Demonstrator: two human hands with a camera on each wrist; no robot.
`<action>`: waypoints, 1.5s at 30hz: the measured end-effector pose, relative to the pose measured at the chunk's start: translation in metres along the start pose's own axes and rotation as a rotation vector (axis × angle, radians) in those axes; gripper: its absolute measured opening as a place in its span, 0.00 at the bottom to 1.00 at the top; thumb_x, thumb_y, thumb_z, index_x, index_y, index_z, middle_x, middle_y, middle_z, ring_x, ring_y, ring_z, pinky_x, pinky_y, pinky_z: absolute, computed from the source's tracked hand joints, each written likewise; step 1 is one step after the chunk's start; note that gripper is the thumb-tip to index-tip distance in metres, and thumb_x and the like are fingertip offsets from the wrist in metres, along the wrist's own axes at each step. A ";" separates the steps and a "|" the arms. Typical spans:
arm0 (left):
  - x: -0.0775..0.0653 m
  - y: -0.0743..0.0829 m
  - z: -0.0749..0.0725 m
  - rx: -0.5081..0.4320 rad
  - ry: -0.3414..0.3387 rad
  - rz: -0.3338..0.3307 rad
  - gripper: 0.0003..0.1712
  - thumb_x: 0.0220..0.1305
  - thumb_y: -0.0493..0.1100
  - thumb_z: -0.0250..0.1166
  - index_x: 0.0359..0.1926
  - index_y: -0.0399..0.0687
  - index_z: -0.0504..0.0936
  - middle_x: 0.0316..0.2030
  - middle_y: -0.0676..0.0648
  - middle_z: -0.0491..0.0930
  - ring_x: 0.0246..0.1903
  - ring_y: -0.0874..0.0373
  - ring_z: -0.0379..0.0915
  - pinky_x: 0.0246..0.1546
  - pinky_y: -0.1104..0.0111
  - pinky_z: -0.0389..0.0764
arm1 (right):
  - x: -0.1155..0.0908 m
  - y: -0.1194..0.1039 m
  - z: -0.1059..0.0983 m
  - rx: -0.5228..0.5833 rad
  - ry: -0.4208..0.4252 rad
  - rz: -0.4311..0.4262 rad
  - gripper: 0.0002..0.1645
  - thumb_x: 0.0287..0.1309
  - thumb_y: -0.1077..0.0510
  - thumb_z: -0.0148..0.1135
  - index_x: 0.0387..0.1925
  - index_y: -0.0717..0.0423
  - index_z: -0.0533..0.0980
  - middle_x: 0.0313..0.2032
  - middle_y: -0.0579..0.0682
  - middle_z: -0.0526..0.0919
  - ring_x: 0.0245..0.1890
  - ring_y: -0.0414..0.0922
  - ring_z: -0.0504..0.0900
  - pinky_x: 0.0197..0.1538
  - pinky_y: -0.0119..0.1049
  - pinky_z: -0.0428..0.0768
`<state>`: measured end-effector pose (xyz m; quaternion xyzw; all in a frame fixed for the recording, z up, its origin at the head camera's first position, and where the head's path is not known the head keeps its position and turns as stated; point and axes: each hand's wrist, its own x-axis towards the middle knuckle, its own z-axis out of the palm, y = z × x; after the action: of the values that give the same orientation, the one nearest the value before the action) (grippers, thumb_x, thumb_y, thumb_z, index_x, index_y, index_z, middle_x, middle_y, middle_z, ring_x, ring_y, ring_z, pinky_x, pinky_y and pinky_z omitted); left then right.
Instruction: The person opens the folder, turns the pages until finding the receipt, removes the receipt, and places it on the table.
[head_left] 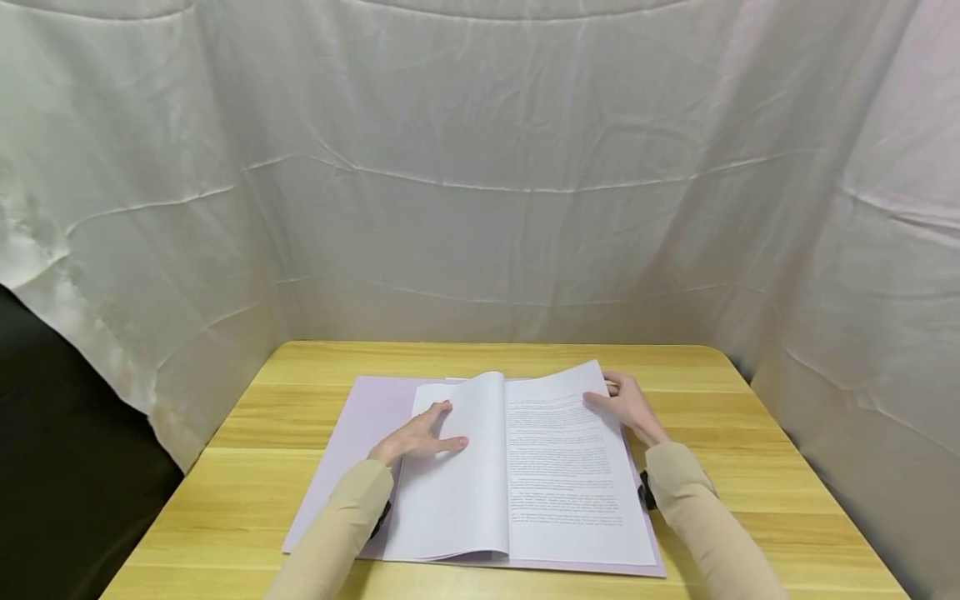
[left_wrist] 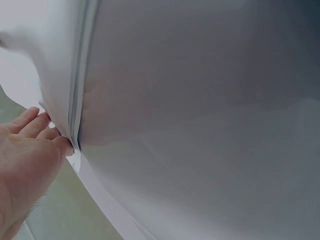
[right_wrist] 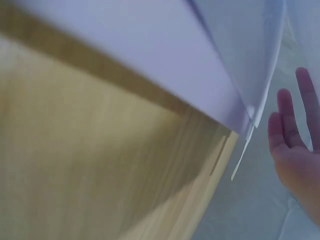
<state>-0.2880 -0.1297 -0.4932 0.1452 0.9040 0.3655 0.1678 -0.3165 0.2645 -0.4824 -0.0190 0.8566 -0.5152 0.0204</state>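
Observation:
A light purple folder [head_left: 330, 467] lies open with a stack of white paper sheets inside. My left hand [head_left: 423, 437] rests on the turned-over blank sheets [head_left: 465, 508] on the left, thumb and index finger spread. In the left wrist view, fingers [left_wrist: 37, 125] of the left hand touch the paper edges. At the upper right corner of the printed page [head_left: 562, 458], my right hand [head_left: 630, 407] holds the raised sheet, with the thumb in front and fingers behind. The right wrist view shows that hand's fingers [right_wrist: 285, 120] fairly straight; its thumb is out of sight.
A light wooden table [head_left: 247, 467] carries the folder. Pale grey cloth [head_left: 480, 233] hangs behind the table and along both sides. Dark material [head_left: 60, 467] shows at the lower left. Each wrist wears a small black device [head_left: 647, 490].

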 end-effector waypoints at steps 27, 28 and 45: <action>-0.005 -0.002 0.002 -0.068 0.032 0.057 0.57 0.62 0.64 0.67 0.80 0.45 0.48 0.80 0.36 0.44 0.80 0.36 0.38 0.77 0.38 0.46 | -0.039 -0.007 -0.004 0.212 -0.357 -0.049 0.53 0.69 0.56 0.61 0.81 0.42 0.39 0.54 0.73 0.80 0.40 0.56 0.90 0.40 0.50 0.89; -0.005 -0.003 0.002 -0.069 0.034 0.056 0.57 0.62 0.64 0.67 0.80 0.46 0.48 0.80 0.36 0.44 0.80 0.36 0.38 0.77 0.37 0.46 | -0.040 -0.008 -0.004 0.218 -0.372 -0.053 0.52 0.70 0.55 0.61 0.81 0.40 0.39 0.54 0.73 0.80 0.40 0.56 0.90 0.41 0.50 0.89; -0.016 0.005 -0.002 -0.093 0.049 0.082 0.59 0.62 0.64 0.68 0.80 0.44 0.46 0.80 0.38 0.45 0.80 0.39 0.41 0.78 0.41 0.48 | -0.060 -0.030 -0.001 0.373 -0.539 -0.061 0.43 0.79 0.47 0.43 0.80 0.35 0.31 0.67 0.77 0.66 0.52 0.51 0.86 0.51 0.46 0.86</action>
<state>-0.2737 -0.1333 -0.4849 0.1653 0.8830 0.4174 0.1369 -0.2564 0.2546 -0.4541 -0.1763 0.7101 -0.6402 0.2339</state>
